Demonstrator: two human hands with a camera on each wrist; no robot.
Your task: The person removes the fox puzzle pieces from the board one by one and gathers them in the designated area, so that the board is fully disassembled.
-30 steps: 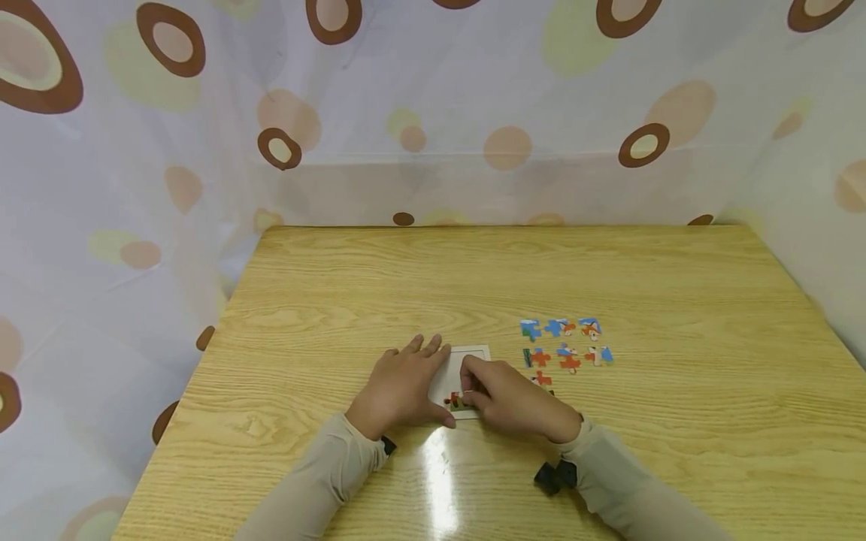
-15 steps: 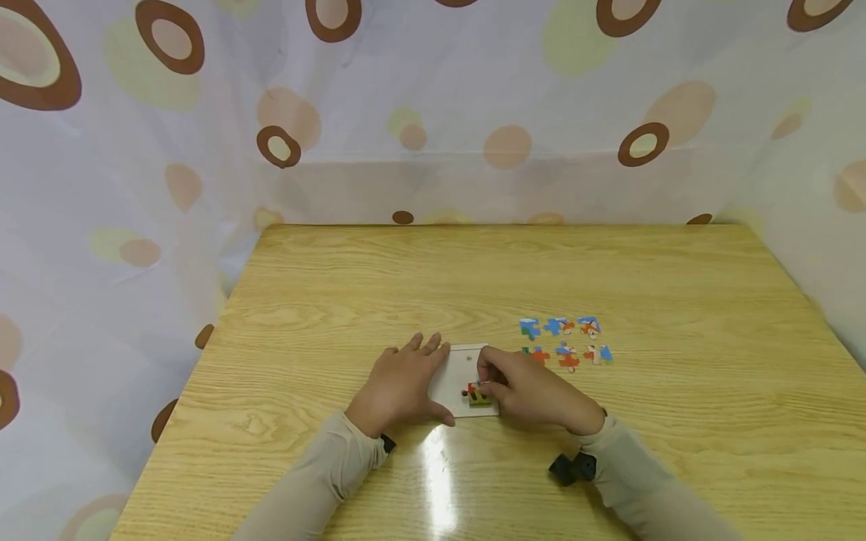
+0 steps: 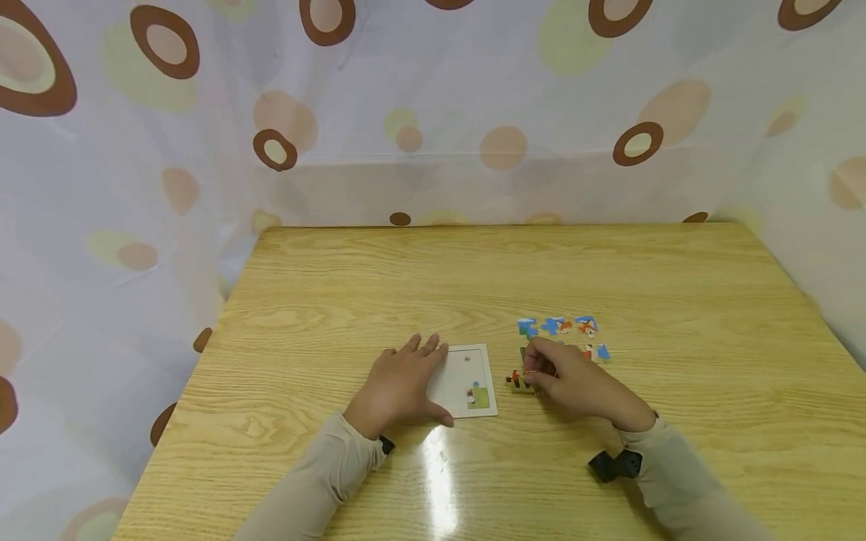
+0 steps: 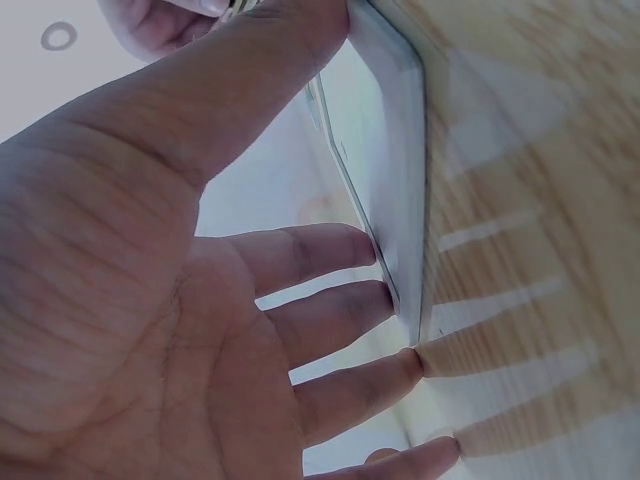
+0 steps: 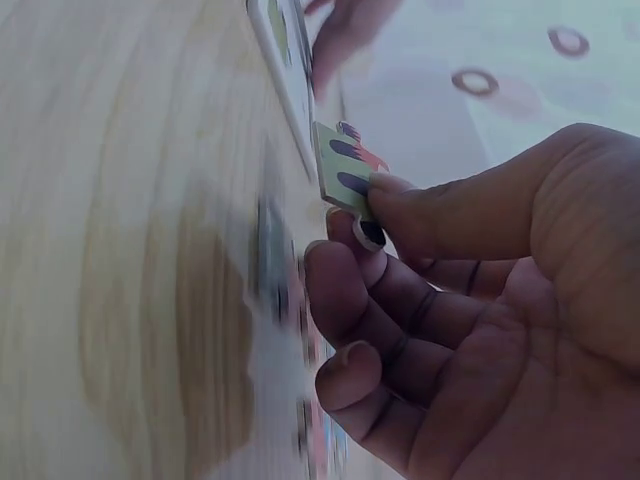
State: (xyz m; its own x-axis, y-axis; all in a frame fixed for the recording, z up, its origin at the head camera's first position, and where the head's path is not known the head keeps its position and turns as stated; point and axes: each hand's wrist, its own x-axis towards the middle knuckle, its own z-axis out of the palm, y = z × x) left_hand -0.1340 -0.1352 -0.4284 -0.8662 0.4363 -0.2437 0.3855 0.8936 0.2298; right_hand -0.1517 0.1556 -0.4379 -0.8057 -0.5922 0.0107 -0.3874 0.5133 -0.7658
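My left hand [image 3: 402,387] lies spread along the left side of a white puzzle tray [image 3: 492,376]. In the left wrist view its straight fingertips [image 4: 375,300] touch the tray's edge and the table, with the thumb over the near edge. My right hand [image 3: 575,382] pinches a green and red jigsaw piece [image 5: 335,175] between thumb and fingers, just right of the tray and above the table. One green jigsaw piece [image 3: 479,398] sits in the tray's near right corner. The right hand covers some of the loose pieces behind it.
Loose jigsaw pieces with blue sky and an orange fox [image 3: 586,325] lie in rows right of the tray; another loose piece [image 3: 604,352] lies nearer. The wooden table [image 3: 338,285] ends at a spotted curtain [image 3: 460,176].
My right hand has moved right, off the tray, carrying the pinched jigsaw piece with it. The green piece in the tray's corner has come into view. My left hand stays put.
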